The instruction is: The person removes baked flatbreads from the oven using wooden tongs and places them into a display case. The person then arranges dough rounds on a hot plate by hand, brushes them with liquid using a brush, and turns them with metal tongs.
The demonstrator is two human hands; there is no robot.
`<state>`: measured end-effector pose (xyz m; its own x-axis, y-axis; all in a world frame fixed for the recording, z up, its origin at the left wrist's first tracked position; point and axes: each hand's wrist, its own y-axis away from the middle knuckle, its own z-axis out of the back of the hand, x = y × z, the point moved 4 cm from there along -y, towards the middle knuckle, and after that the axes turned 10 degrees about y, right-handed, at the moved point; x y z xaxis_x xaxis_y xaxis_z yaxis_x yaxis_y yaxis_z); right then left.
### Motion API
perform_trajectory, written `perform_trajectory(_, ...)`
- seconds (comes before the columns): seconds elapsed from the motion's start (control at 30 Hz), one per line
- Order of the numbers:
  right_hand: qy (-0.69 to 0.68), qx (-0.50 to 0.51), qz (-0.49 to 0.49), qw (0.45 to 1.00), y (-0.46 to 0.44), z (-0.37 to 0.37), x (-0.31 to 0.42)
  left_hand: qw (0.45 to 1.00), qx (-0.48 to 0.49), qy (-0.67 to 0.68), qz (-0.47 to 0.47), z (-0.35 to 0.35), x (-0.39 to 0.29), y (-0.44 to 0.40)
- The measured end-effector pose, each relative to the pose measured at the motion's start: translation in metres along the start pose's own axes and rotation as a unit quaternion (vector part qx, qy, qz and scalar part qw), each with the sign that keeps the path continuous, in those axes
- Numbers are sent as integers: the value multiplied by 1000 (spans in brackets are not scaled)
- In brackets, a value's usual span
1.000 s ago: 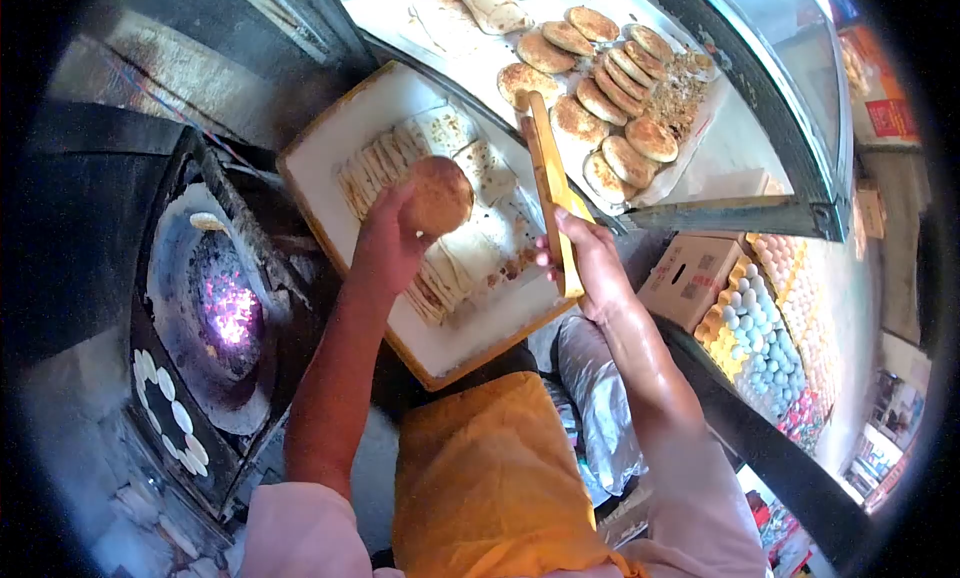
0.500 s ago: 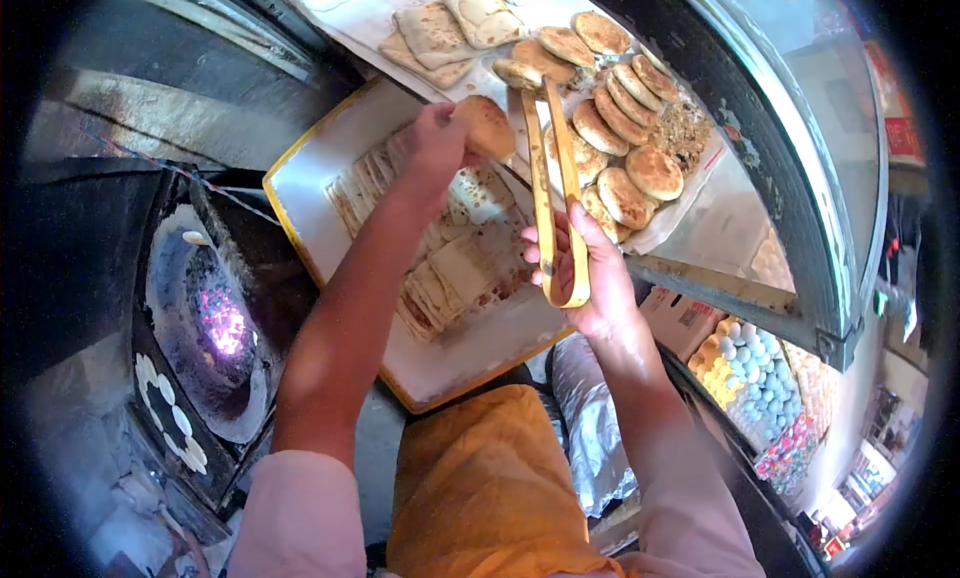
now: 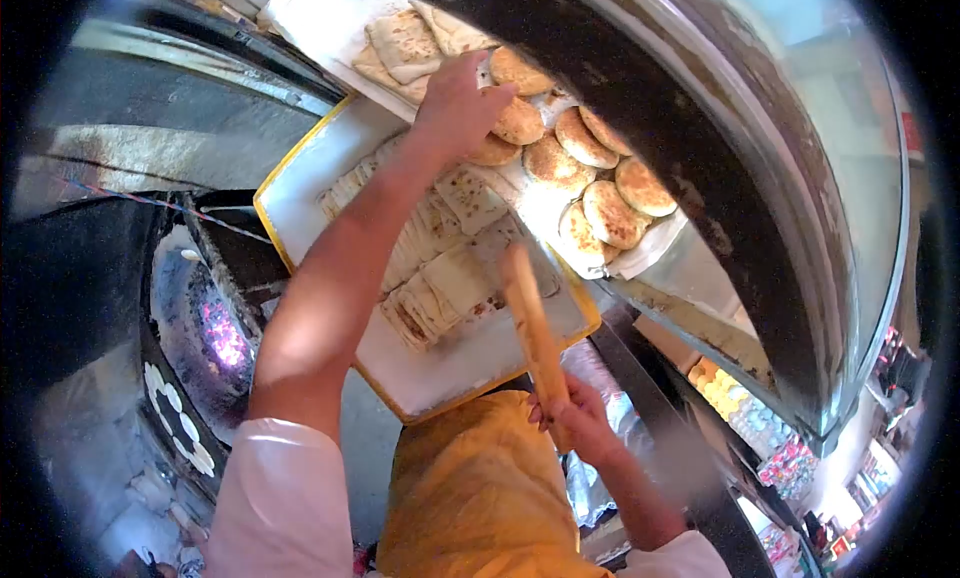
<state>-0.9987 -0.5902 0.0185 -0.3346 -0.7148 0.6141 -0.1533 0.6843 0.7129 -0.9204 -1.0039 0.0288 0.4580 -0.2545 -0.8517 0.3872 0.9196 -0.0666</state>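
My left hand (image 3: 465, 108) reaches onto the display shelf, fingers closed around the edge of a browned round flatbread (image 3: 518, 122). Its fingertips are partly hidden between this bread and another round flatbread (image 3: 520, 72) just beyond. More round flatbreads (image 3: 615, 215) lie in overlapping rows to the right. Lower down, my right hand (image 3: 580, 418) is wrapped around the bent end of yellowish tongs (image 3: 535, 328). They are seen edge-on and point up over the tray, apart from the breads. Folded square flatbreads (image 3: 404, 44) lie left of the left hand.
Below the shelf, a white tray with a yellow rim (image 3: 300, 193) holds rows of flat bread pieces (image 3: 450, 283). A curved glass case frame (image 3: 690, 158) arches over the shelf's right side. At left, a round oven opening (image 3: 205, 323) shows glowing coals.
My left hand has moved from above the tray onto the shelf with its round flatbread. My right hand has lowered the tongs away from the breads and turned them edge-on. The view has shifted.
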Motion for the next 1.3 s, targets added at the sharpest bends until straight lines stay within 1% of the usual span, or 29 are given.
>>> perform_trajectory(0.1, -10, -1, -9, 1000, 10, -2, -14, 995, 58, -72, -25, -28, -6, -38)
perform_trajectory(0.13, 1, 3, -31, 1000, 12, -1, -19, 992, 72, -94, -31, -34, -7, -47)
perform_trajectory(0.23, 21, 6, -38, 999, 15, 0, -21, 985, 112, -121, -40, -46, -8, -59)
perform_trajectory(0.3, -19, -34, 7, 999, 16, -1, -1, 981, 151, -110, -49, -49, -12, -61)
perform_trajectory(0.33, -22, -29, 12, 999, 17, 1, 6, 978, 178, -91, -54, -50, -15, -61)
perform_trajectory(0.43, -26, -39, -5, 999, 24, 13, -6, 968, 245, -20, -56, -52, -33, -54)
perform_trajectory(0.53, -33, -55, -28, 998, 25, 25, -23, 943, 330, 33, -16, -51, -40, -48)
perform_trajectory(0.63, -39, -69, -46, 996, 29, 33, -34, 926, 375, 31, -3, -53, -35, -55)
perform_trajectory(0.7, -45, -76, -55, 995, 29, 38, -39, 951, 304, -43, -45, -57, -26, -70)
perform_trajectory(0.73, -46, -78, -60, 994, 31, 41, -41, 955, 161, -247, -39, -51, -22, -77)
perform_trajectory(0.77, -49, -81, -65, 993, 32, 43, -43, 955, 161, -245, -42, -58, -21, -83)
perform_trajectory(0.8, -51, -85, -68, 993, 32, 44, -45, 948, 175, -230, -129, -68, -25, -90)
perform_trajectory(0.87, -55, -90, -75, 992, 33, 47, -48, 935, 190, -210, -213, -81, -34, -90)
perform_trajectory(0.9, -56, -92, -78, 991, 34, 48, -50, 952, 230, -127, -159, -82, -41, -89)
perform_trajectory(0.93, -58, -93, -81, 991, 34, 50, -52, 957, 267, -44, -102, -82, -54, -86)
perform_trajectory(0.97, -60, -95, -83, 990, 35, 51, -53, 952, 302, 40, -45, -81, -68, -83)
perform_trajectory(1.0, -63, -97, -87, 989, 36, 53, -55, 935, 334, 121, 13, -82, -79, -81)
perform_trajectory(1.07, -67, -100, -88, 989, 36, 56, -56, 908, 364, 197, 70, -89, -82, -87)
perform_trajectory(1.1, -69, -101, -90, 988, 36, 57, -57, 918, 390, -9, 64, -95, -71, -95)
perform_trajectory(1.13, -71, -102, -91, 988, 35, 59, -58, 891, 399, -212, 53, -99, -61, -101)
perform_trajectory(1.17, -71, -103, -91, 988, 36, 62, -58, 891, 397, -212, 50, -101, -57, -104)
perform_trajectory(1.2, -72, -105, -92, 988, 36, 63, -59, 906, 372, -201, 32, -106, -53, -110)
perform_trajectory(1.3, -75, -109, -94, 987, 37, 68, -60, 950, 265, -166, 9, -120, -46, -136)
